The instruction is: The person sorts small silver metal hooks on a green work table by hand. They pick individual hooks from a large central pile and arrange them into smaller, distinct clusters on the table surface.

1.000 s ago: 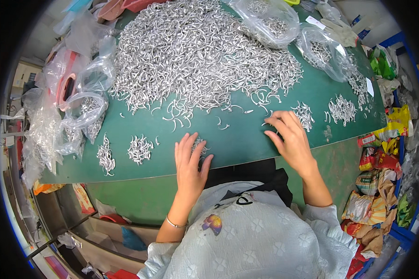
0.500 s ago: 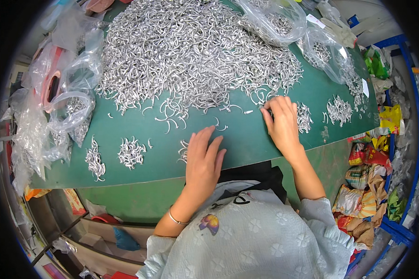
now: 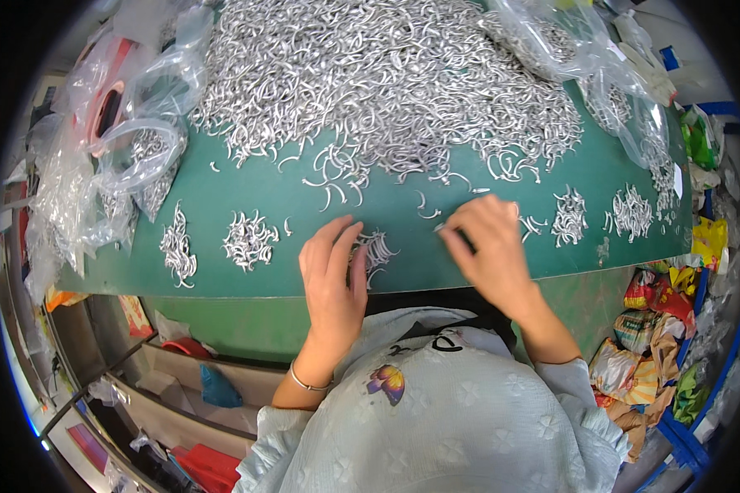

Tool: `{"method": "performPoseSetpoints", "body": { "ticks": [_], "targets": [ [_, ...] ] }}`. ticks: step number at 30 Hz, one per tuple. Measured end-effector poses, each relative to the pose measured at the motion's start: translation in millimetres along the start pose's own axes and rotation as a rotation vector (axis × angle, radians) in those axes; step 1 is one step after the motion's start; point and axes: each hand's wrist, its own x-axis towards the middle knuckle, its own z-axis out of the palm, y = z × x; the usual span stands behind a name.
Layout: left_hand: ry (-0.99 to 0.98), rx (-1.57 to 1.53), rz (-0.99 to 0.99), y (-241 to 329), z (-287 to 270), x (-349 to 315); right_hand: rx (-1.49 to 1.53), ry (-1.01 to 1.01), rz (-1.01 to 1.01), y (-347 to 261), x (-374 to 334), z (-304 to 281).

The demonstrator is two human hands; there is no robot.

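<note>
A wide heap of small, curved silver metal pieces [image 3: 378, 90] covers the far part of the green table [image 3: 419, 275]. My left hand [image 3: 333, 267] rests palm down at the table's near side, fingers stretched. Just right of its fingers, partly hidden by them, lies a small pile of the pieces [image 3: 376, 249]. My right hand [image 3: 492, 246] hovers right of that pile, thumb and forefinger pinched on a small silver piece [image 3: 440, 228], mostly hidden. Two loose pieces [image 3: 426, 209] lie beyond, between the hands.
Small piles sit at left, one [image 3: 178, 248] beside another [image 3: 250, 241], and at right, one [image 3: 570, 216] beside another [image 3: 632, 214]. Clear plastic bags [image 3: 152, 156] crowd the left edge; more bags [image 3: 543, 41] lie at far right. A blue shelf [image 3: 682, 440] with packages stands right.
My right hand has come left and nearer, toward the small pile, its fingers now pinched. My left hand has shifted left, uncovering more of that pile. The whole view has shifted.
</note>
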Motion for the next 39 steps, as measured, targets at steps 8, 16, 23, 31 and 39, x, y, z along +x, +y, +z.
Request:
{"method": "performPoseSetpoints", "body": {
  "ticks": [8, 16, 23, 31, 39],
  "targets": [
    [-0.018, -0.048, -0.103, -8.4, -8.3, -24.1, 0.018, -0.033, 0.000, -14.2, 1.7, 15.6],
    [-0.186, -0.054, -0.118, -11.5, -15.8, -33.1, 0.109, -0.212, -0.039, -40.4, 8.4, 27.8],
    [-0.150, -0.127, -0.051, -21.0, -9.7, -26.9, -0.158, 0.115, 0.029, 8.9, 22.5, 12.4],
    [-0.070, -0.084, -0.068, -18.1, 1.7, -23.6, 0.113, 0.053, 0.154, 17.8, 6.0, -7.0],
    [-0.083, -0.111, -0.070, -15.3, -7.4, -22.2, -0.138, -0.030, 0.034, 19.9, 16.4, 2.6]
  ]
}}
